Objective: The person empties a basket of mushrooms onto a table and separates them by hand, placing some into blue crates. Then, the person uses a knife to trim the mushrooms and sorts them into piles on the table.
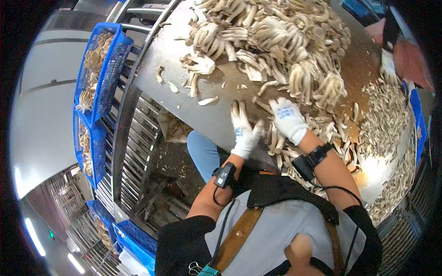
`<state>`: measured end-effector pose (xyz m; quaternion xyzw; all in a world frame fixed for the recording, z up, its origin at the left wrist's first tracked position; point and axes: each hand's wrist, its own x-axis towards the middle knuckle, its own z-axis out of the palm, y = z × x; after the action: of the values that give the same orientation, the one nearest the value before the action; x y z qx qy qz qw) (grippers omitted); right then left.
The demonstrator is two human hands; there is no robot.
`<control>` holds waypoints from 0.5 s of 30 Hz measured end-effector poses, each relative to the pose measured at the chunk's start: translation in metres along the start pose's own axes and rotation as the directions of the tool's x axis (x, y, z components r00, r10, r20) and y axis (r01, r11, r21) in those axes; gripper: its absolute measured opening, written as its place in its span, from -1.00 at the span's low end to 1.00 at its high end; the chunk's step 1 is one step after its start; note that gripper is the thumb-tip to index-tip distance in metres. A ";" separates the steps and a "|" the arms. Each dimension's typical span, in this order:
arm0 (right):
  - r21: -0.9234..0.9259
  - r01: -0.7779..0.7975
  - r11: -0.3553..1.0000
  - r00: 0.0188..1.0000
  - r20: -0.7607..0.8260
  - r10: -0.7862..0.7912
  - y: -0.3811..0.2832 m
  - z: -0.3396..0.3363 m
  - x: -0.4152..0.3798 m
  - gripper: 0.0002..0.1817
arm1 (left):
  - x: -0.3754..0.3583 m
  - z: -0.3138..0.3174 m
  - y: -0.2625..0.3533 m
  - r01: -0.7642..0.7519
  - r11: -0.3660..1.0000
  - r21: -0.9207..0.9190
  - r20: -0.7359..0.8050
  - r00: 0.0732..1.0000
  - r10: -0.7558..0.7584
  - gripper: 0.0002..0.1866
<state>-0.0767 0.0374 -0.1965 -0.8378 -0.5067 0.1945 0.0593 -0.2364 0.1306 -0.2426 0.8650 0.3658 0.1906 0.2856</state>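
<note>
Both my hands wear white gloves with blue print, the fingertips soiled brown. My left hand (pixel 244 131) is over the metal table (pixel 159 99), fingers stretched out and thumb apart, holding nothing. Close beside it my right hand (pixel 287 120) has its fingers curled together. A single brownish mushroom (pixel 262 105) pokes out at its fingertips, the rest hidden by the glove. Ahead lies a big heap of clustered long-stemmed mushrooms (pixel 276 37). Loose separated mushrooms (pixel 329 131) lie to the right of my right hand and under its wrist.
Small mushroom pieces (pixel 384 115) cover the table's right side, where another person's gloved hand (pixel 388 66) reaches in. Blue crates (pixel 110 76) of mushrooms stand on a metal rack (pixel 133 142) at left. A few scraps (pixel 208 100) lie near the table's left edge.
</note>
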 end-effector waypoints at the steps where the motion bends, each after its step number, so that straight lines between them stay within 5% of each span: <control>1: 0.004 0.013 1.000 1.000 0.020 -0.013 0.004 -0.001 -0.006 -0.69 | 0.015 -0.003 0.009 -0.027 0.994 -0.110 -0.080 0.997 0.018 -0.04; 3: 0.017 0.066 0.998 0.992 -0.108 -0.064 0.017 0.010 -0.018 -0.66 | 0.075 -0.021 0.016 0.183 0.923 -0.338 -0.323 0.899 -0.297 -0.13; 5: 0.172 -0.042 0.984 0.999 0.037 0.036 0.021 -0.003 -0.027 -0.56 | 0.140 -0.039 0.002 0.463 0.721 -0.516 -0.237 0.731 -0.639 -0.01; 6: 0.201 -0.042 0.979 0.998 0.054 0.032 0.025 -0.005 -0.035 -0.56 | 0.169 -0.037 -0.010 0.508 0.738 -0.444 -0.283 0.703 -0.653 0.03; 7: 0.227 -0.040 0.973 0.997 0.071 0.025 0.028 -0.009 -0.043 -0.55 | 0.190 -0.060 0.010 0.629 0.611 -0.481 -0.081 0.662 -0.745 0.00; 9: 0.210 0.041 0.977 0.999 -0.023 -0.037 0.037 -0.008 -0.062 -0.55 | 0.225 -0.028 -0.043 0.638 0.739 -0.218 -0.188 0.715 -0.673 0.05; 12: 0.310 -0.058 0.949 0.998 0.052 0.044 0.035 -0.028 -0.084 -0.52 | 0.223 -0.030 -0.058 0.524 0.702 -0.483 -0.006 0.799 -0.601 0.00; 14: 0.310 -0.158 0.938 0.986 0.104 0.132 0.038 -0.044 -0.093 -0.49 | 0.191 -0.055 -0.014 0.464 0.495 -0.735 0.184 0.838 -0.514 -0.07; 15: 0.314 -0.166 0.935 0.985 0.090 0.145 0.042 -0.050 -0.097 -0.47 | 0.175 -0.041 -0.025 0.367 0.481 -0.796 0.143 0.886 -0.440 -0.14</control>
<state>-0.0627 -0.0631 -0.1377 -0.8476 -0.4021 0.3057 0.1625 -0.1560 0.2884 -0.2061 0.5209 0.4429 0.2968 0.6667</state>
